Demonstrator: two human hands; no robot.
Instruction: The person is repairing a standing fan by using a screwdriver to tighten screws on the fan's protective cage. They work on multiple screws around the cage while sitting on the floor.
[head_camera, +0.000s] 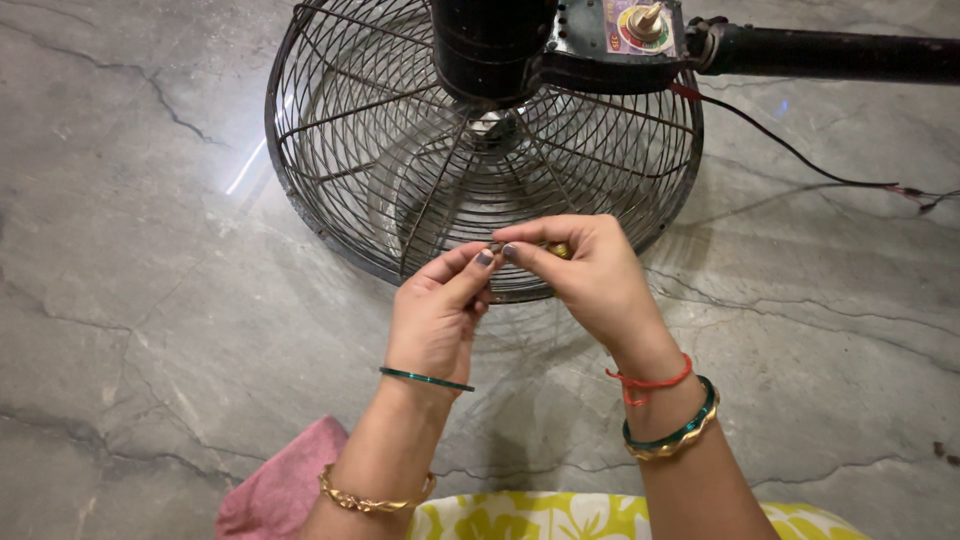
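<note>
Fingers (484, 258) of the left hand (437, 318) pinch shut against those of the right hand (590, 282), thumb and forefinger tips meeting over a tiny dark part that is mostly hidden between them; what it is cannot be told. The right hand also closes on a small brass-coloured piece (559, 250), which shows just behind its forefinger. Both hands hover together directly over the near rim of the fan guard, and whether the pinched part touches the wires cannot be made out.

A thin green bangle (427, 379) circles the left wrist, with a twisted gold bangle (372, 497) farther up that forearm. The right wrist carries a red thread (650, 382) and, just beyond it, a green and gold bangle (674, 436).

The wire fan guard (340, 160) lies face down on the grey stone floor (130, 250), its round cage of dark, worn wires open toward the camera. The black motor housing (490, 45) sits at the cage's centre, and beside it is a control box with a round dial knob (645, 22). A black pole (830, 55) runs from the box to the right edge. A thin red and black cable (800, 160) trails from the box across the floor to the right. Near the bottom edge show a pink cloth (285, 485) and a yellow flowered garment (540, 515).
</note>
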